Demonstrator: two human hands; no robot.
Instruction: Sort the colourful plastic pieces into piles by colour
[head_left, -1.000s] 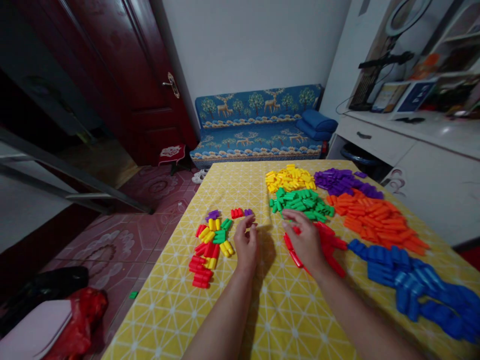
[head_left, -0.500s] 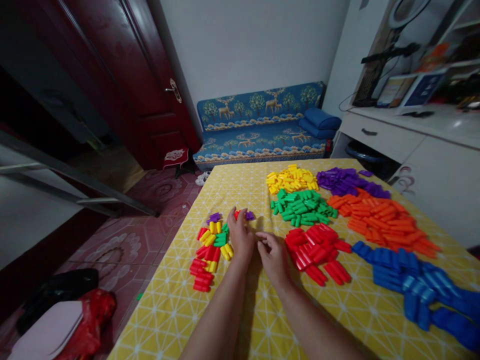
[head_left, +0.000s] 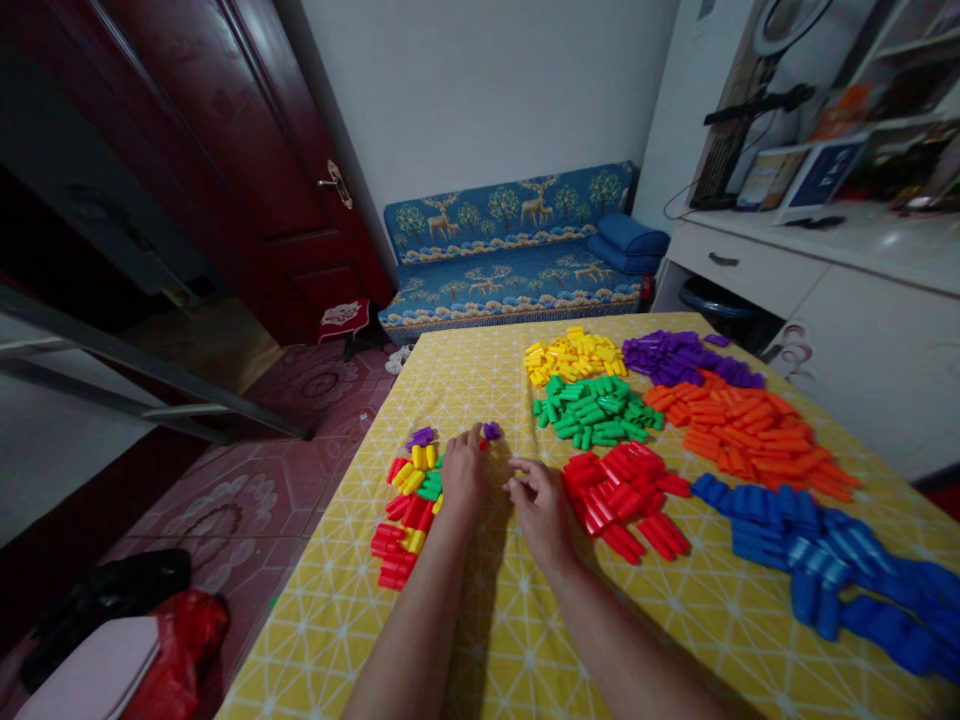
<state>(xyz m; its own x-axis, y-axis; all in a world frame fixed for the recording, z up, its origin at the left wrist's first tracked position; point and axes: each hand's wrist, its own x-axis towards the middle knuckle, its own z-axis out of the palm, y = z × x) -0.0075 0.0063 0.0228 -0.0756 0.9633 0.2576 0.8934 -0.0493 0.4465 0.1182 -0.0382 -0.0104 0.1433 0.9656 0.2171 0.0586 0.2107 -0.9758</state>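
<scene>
On my feed: L hand (head_left: 465, 475) palm down, fingers reaching down near a red piece (head_left: 484, 444), mostly hidden; can't tell if it's gripped. Purple piece (head_left: 490, 431) just past those fingertips. R hand (head_left: 541, 508) half-curled, thumb toward index, nothing visible btwn; can't tell if a small pc is tucked inside. Mixed-colour group (head_left: 411, 482) just L of L hand, partly behind it. Red pile (head_left: 626, 490) just R of R hand; green pile (head_left: 596, 412) ahead-R of it, yellow pile (head_left: 575, 358) beyond, w/ purple pile (head_left: 682, 358), orange pile (head_left: 750, 435) and blue pile (head_left: 795, 530) farther R. Pcs look plastic: I'd judge light, stiff, prob. slick on rounded sides, not fragile, apt to roll. Best hold IMO: light thumb + index pinch across the sides, mid-length. Containers: piles lie loose on the tablecloth (head_left: 465, 370), unboxed. Dark bin (head_left: 724, 303) under desk (head_left: 862, 350), far ahead-R of R hand; contents too dark. Red bag (head_left: 195, 630) and black bag (head_left: 112, 590), well L of L hand, on floor (head_left: 262, 480); contents unseen.
</scene>
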